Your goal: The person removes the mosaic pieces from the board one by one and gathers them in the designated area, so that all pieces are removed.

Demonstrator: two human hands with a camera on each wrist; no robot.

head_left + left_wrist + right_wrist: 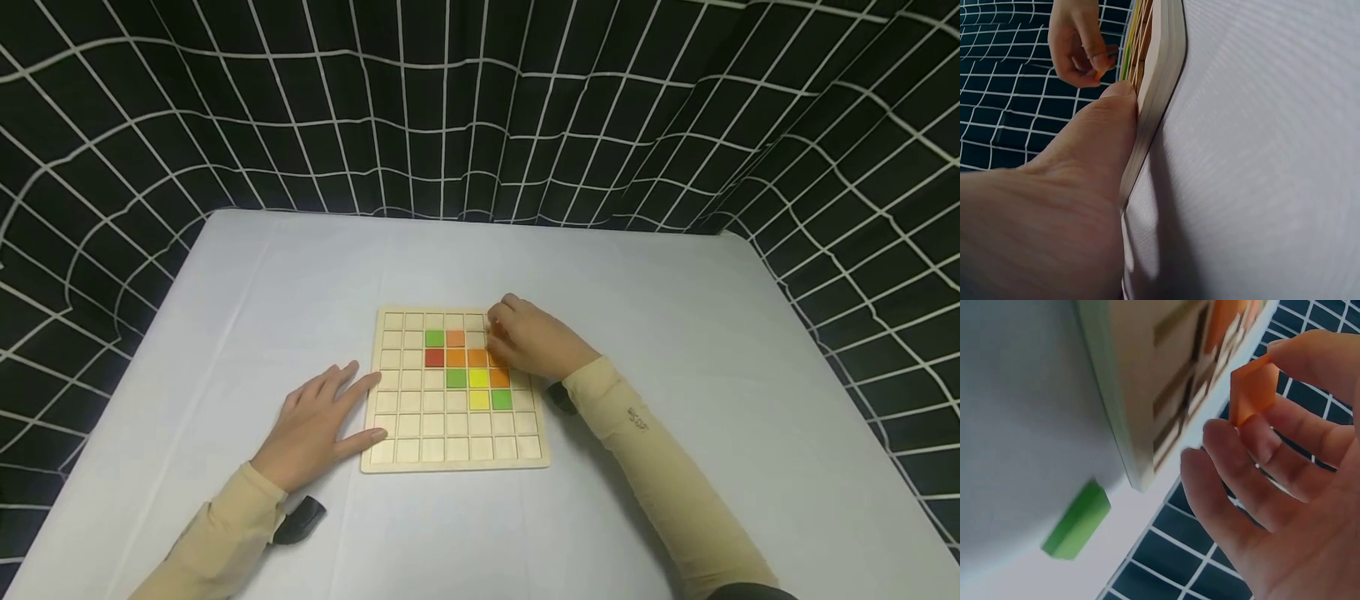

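1. Black cloth [442, 92] with white grid lines hangs behind the counter.
2. The white counter [675, 317] carries everything.
3. The wooden board [457, 467] holds red, orange, yellow and green tiles [455, 358] in its cells.
4. The left hand [318, 429] lies spread, touching the board's left edge.
5. The right hand [536, 337] pinches an orange tile [1254, 390] above the board's far right part, hiding cells from me.
6. A blurred green block [1077, 520] sits beside the board.

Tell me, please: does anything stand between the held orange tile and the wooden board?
Nothing visible does: the right hand pinches the orange tile, with only open space toward the wooden board. A green piece lies beside the board, out of the way. In the head view, the hand hides some cells.
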